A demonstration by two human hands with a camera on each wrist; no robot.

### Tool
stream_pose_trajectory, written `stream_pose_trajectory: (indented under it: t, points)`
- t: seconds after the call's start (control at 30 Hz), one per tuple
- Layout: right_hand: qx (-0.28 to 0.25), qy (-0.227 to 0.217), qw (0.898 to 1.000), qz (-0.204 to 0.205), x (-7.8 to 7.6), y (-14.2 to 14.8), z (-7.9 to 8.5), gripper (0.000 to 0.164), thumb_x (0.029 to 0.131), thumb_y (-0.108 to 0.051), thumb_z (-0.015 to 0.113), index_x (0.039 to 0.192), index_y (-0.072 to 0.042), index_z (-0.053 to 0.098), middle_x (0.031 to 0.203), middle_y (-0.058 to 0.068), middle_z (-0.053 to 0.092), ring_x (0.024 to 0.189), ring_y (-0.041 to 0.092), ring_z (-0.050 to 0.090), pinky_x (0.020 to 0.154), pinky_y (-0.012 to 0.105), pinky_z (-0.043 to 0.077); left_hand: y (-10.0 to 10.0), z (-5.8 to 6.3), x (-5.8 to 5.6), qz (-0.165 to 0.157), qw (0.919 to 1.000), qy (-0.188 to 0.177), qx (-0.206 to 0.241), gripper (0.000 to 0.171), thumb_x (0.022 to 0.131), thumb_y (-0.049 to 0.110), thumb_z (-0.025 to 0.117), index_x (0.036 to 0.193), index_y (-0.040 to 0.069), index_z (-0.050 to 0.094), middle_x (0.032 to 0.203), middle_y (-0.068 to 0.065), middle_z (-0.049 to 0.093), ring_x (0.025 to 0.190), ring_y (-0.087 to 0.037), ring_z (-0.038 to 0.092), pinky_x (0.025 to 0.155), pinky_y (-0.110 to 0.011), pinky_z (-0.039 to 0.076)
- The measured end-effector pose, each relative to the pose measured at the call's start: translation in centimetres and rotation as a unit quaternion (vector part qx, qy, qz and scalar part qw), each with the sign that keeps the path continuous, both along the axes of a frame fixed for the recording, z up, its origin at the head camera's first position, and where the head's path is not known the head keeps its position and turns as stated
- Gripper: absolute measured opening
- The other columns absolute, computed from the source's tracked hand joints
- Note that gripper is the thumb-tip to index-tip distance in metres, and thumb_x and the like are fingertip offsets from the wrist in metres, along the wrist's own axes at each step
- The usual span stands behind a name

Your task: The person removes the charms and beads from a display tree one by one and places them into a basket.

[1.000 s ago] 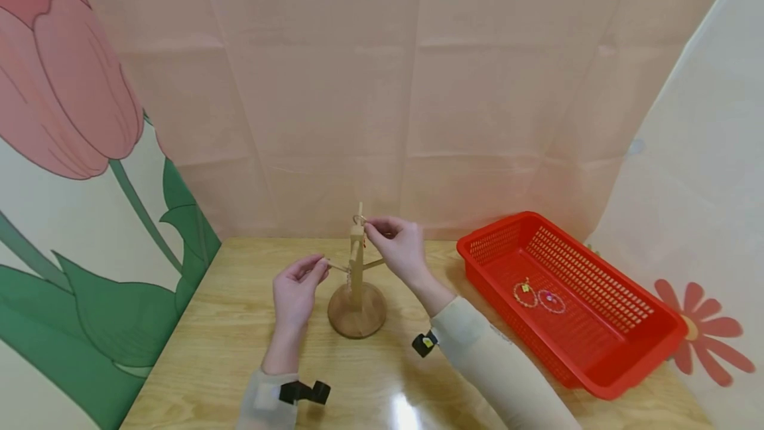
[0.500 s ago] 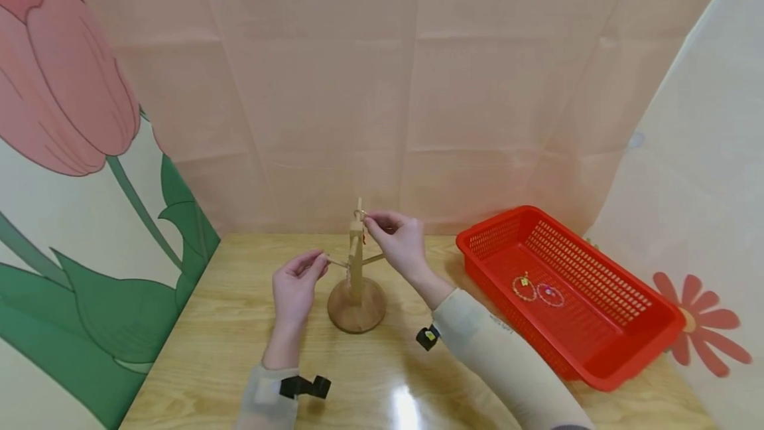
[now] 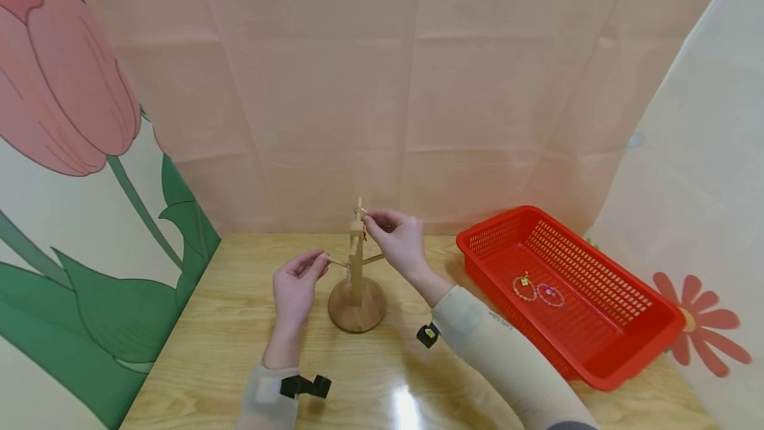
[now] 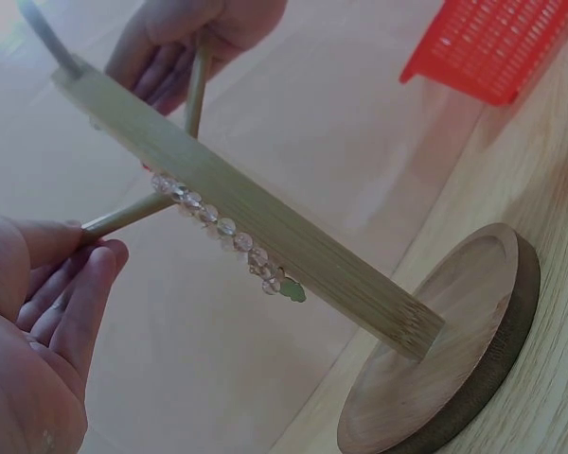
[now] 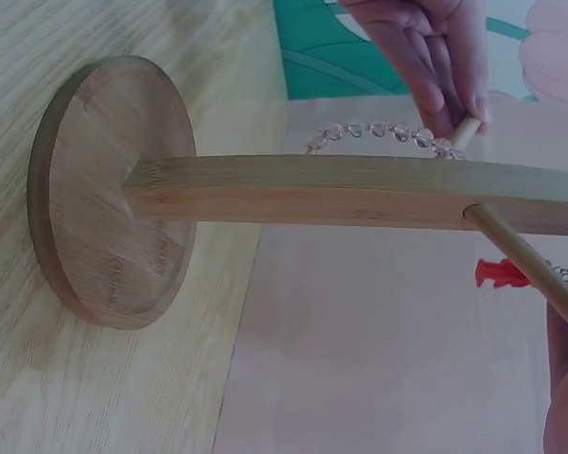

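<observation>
A wooden stand [image 3: 356,314] with a round base, an upright post and several thin pegs stands on the table. My left hand [image 3: 296,290] pinches the end of its left peg [image 4: 128,216] between thumb and fingers. From that peg, against the post, hangs a bracelet of clear pinkish beads [image 4: 229,230] with a green charm. Near the top of the post, my right hand [image 3: 402,244] pinches a thin bracelet [image 3: 360,210] at the upper peg. Its red charm [image 5: 500,273] dangles below the fingers, while most of this bracelet is hidden in the right wrist view.
A red plastic basket [image 3: 591,334] sits on the right of the wooden table [image 3: 203,350]. Inside it lie a yellow bracelet [image 3: 524,289] and a pink bracelet [image 3: 550,295]. Behind the stand hangs a pinkish cloth backdrop [image 3: 322,98].
The right hand has shifted very slightly upward with the thin bracelet at the upper peg. The left hand keeps its pinch on the left peg. The head view has tilted a little.
</observation>
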State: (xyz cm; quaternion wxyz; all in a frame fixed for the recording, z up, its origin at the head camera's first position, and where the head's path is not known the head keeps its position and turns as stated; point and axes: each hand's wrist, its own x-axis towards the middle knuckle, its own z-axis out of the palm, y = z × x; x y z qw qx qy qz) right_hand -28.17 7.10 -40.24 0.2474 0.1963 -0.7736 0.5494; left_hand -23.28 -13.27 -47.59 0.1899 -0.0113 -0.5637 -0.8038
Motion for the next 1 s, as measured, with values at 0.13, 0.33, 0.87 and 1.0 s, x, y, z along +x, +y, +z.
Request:
stream_pose_trajectory:
  t: [0.13, 0.33, 0.87, 1.0]
  points:
    - [-0.002, -0.007, 1.0, -0.003, -0.1, -0.1, 0.1, 0.01, 0.097, -0.01, 0.081, 0.102, -0.002, 0.084, 0.093, 0.007, 0.081, 0.08, 0.018, 0.078, 0.071, 0.022, 0.066, 0.0, 0.0, 0.0, 0.001, 1.0, 0.0, 0.001, 0.023, 0.095, -0.01, 0.076, 0.113, -0.022, 0.069, 0.094, -0.013, 0.08, 0.083, -0.015, 0.079, 0.081, -0.032, 0.069]
    - [-0.012, -0.016, 1.0, -0.01, -0.3, -0.2, 0.4, 0.01, 0.098, -0.011, 0.081, 0.101, -0.002, 0.084, 0.092, 0.007, 0.081, 0.08, 0.018, 0.077, 0.07, 0.021, 0.065, 0.0, 0.2, 0.0, 0.003, 1.0, -0.003, -0.003, 0.021, 0.094, -0.01, 0.077, 0.111, -0.021, 0.071, 0.094, -0.013, 0.08, 0.082, -0.014, 0.079, 0.08, -0.031, 0.069]
    - [-0.013, -0.013, 1.0, -0.023, -1.0, -0.5, 0.3, 0.011, 0.099, -0.013, 0.08, 0.1, -0.003, 0.084, 0.088, 0.005, 0.081, 0.075, 0.013, 0.074, 0.065, 0.019, 0.063, -0.1, 0.1, 0.0, 0.004, 1.0, -0.001, -0.006, 0.018, 0.094, -0.011, 0.076, 0.11, -0.019, 0.072, 0.093, -0.012, 0.08, 0.081, -0.014, 0.079, 0.079, -0.03, 0.069]
    - [-0.017, -0.015, 0.999, -0.024, -1.2, -0.5, 0.5, 0.012, 0.099, -0.013, 0.08, 0.101, -0.002, 0.084, 0.088, 0.006, 0.081, 0.075, 0.013, 0.073, 0.065, 0.018, 0.061, -0.1, 0.0, 0.0, 0.001, 1.0, 0.0, -0.005, 0.017, 0.094, -0.01, 0.077, 0.109, -0.018, 0.073, 0.093, -0.012, 0.08, 0.082, -0.015, 0.079, 0.08, -0.031, 0.069]
